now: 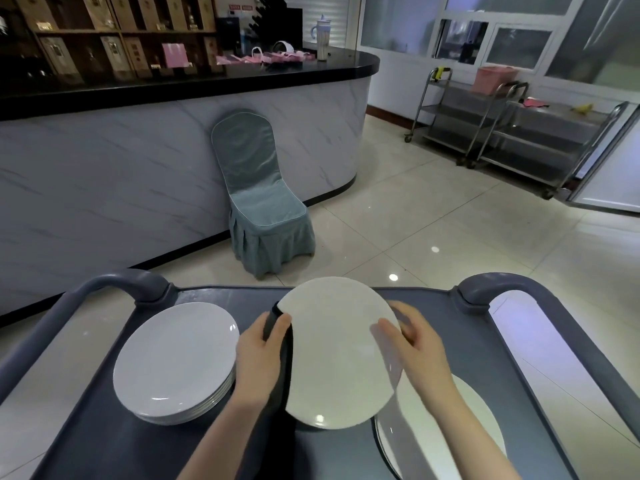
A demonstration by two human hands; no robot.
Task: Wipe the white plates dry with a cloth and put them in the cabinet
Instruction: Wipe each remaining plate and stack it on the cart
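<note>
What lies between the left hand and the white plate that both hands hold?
A dark cloth, which the left hand grips against the plate; the head view shows it.

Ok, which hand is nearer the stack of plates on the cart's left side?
Left. The left hand, gripping the dark cloth, sits just beside the stack; the right hand is across the held plate, on its far edge.

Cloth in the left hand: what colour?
Dark grey, near black: the cloth, best in the head view.

Plate stack (pixel 175 362) blocks left; cart handles (pixel 114 289) flank; far cart deck (pixel 221 295) free.
</note>
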